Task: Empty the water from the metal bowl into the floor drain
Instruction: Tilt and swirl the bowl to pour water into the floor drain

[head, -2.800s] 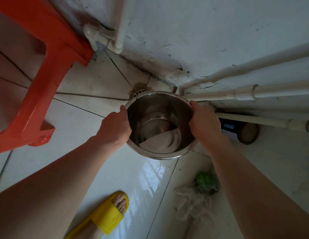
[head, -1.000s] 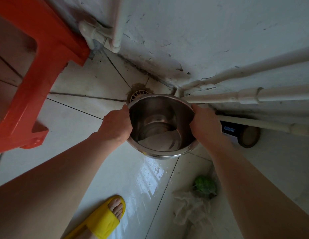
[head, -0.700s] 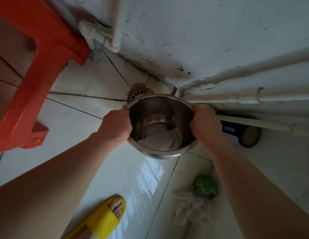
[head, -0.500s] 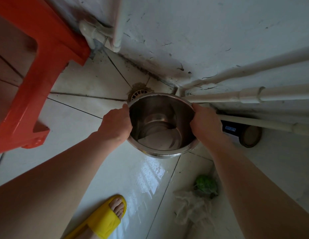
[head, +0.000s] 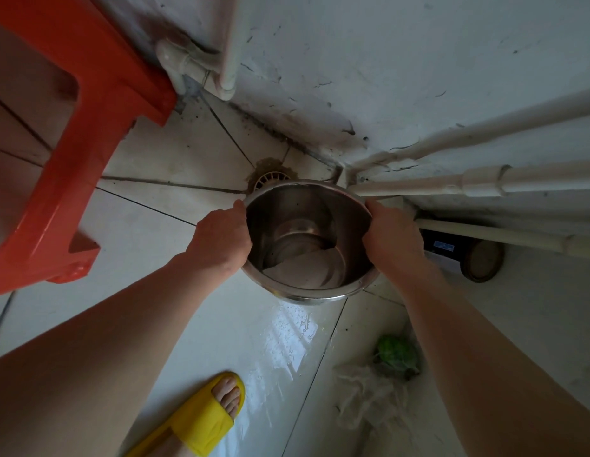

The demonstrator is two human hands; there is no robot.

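A deep shiny metal bowl is held over the tiled floor near the wall corner. My left hand grips its left rim and my right hand grips its right rim. A little water lies in the bottom of the bowl. Just beyond the bowl's far rim sits the round white floor drain, ringed with brown stain and partly hidden by the bowl.
An orange plastic stool stands at the left. White pipes run along the wall at the right, with a dark round can below them. A green object and a crumpled rag lie at lower right. My foot in a yellow slipper stands on the wet tile.
The bowl has stayed in both hands over the same spot near the drain. It rose very slightly over the last second.
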